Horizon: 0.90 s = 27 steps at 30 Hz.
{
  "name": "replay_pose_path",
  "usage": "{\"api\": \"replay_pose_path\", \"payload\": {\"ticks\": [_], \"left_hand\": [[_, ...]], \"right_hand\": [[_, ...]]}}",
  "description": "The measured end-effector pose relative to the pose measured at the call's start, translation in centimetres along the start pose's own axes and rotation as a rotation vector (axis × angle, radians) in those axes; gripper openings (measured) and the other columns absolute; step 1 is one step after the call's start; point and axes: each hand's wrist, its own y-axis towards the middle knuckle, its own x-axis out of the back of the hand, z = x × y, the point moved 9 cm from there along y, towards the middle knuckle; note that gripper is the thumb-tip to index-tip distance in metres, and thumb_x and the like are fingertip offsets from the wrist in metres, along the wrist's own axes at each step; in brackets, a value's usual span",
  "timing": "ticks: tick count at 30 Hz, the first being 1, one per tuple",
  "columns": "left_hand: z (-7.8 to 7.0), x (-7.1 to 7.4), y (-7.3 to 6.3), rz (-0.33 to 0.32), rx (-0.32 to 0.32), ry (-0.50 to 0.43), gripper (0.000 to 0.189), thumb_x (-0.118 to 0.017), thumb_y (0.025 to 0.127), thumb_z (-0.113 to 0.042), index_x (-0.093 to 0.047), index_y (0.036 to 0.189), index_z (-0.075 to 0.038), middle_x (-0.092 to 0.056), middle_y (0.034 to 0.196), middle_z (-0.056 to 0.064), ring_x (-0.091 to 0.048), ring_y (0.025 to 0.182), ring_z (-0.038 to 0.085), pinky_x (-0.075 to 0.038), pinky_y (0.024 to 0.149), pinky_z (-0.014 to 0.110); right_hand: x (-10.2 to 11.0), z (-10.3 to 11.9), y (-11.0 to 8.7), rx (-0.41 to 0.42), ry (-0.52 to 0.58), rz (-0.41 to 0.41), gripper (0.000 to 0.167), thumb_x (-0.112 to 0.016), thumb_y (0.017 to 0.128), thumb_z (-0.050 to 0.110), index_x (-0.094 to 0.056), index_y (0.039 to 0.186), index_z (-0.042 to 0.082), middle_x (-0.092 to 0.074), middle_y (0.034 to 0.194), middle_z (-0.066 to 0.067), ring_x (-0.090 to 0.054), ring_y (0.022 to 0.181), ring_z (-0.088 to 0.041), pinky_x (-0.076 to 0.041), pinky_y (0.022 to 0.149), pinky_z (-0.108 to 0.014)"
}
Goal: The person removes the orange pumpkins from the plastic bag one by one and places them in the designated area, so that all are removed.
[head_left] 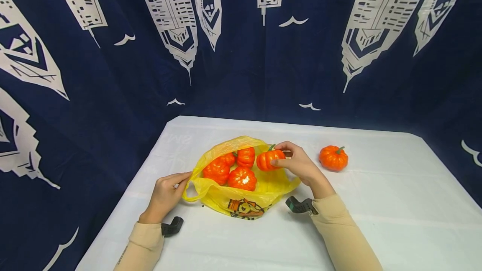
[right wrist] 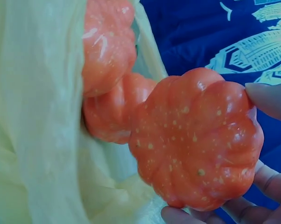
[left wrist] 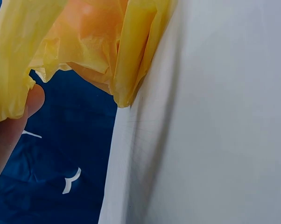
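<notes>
A yellow plastic bag (head_left: 244, 198) lies on the table with its mouth spread, several small orange pumpkins (head_left: 242, 178) inside it. At its left edge my left hand (head_left: 167, 194) pinches the bag near a handle loop; the left wrist view shows the yellow film (left wrist: 10, 60) between finger and thumb. My right hand (head_left: 299, 163) grips one orange pumpkin (head_left: 269, 160) with a green stem, over the right side of the bag's mouth. In the right wrist view this pumpkin's ribbed, speckled underside (right wrist: 196, 140) faces the camera, thumb and fingers around its edge.
Another orange pumpkin (head_left: 333, 158) sits on the white-covered table (head_left: 395, 204), right of the bag and beyond my right forearm. Behind the table hangs a dark blue curtain (head_left: 263, 74) with white building prints. A black device is strapped to each wrist.
</notes>
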Motion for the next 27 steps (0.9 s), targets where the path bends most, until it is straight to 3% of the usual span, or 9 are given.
{"api": "replay_pose_path", "payload": {"ticks": [8, 14, 27], "left_hand": [[-0.1, 0.0, 0.0, 0.002, -0.001, -0.004, 0.029, -0.08, 0.07, 0.017, -0.078, 0.096, 0.004, -0.078, 0.088, 0.015, -0.076, 0.078, 0.029, -0.063, 0.071, 0.026], [-0.4, 0.2, 0.1, 0.0, 0.003, 0.002, 0.03, -0.08, 0.069, 0.018, -0.078, 0.095, 0.004, -0.078, 0.088, 0.014, -0.076, 0.078, 0.029, -0.063, 0.07, 0.03], [-0.4, 0.2, 0.1, -0.01, -0.015, 0.006, 0.031, -0.081, 0.066, 0.019, -0.078, 0.094, 0.006, -0.078, 0.088, 0.015, -0.077, 0.078, 0.028, -0.063, 0.068, 0.032]], "right_hand": [[0.6, 1.7, -1.2, 0.145, 0.025, -0.001, 0.045, -0.075, 0.087, 0.012, -0.052, 0.125, 0.001, -0.053, 0.131, -0.019, -0.051, 0.119, -0.035, -0.054, 0.092, -0.031], [0.9, 2.7, -1.7, 0.218, 0.048, 0.013, 0.046, -0.073, 0.087, 0.008, -0.05, 0.126, 0.0, -0.05, 0.135, -0.019, -0.05, 0.124, -0.036, -0.055, 0.091, -0.027], [3.1, 4.0, -3.2, 0.269, 0.06, -0.026, 0.045, -0.071, 0.089, 0.005, -0.046, 0.125, -0.003, -0.048, 0.139, -0.021, -0.044, 0.136, -0.042, -0.056, 0.089, -0.019]]}}
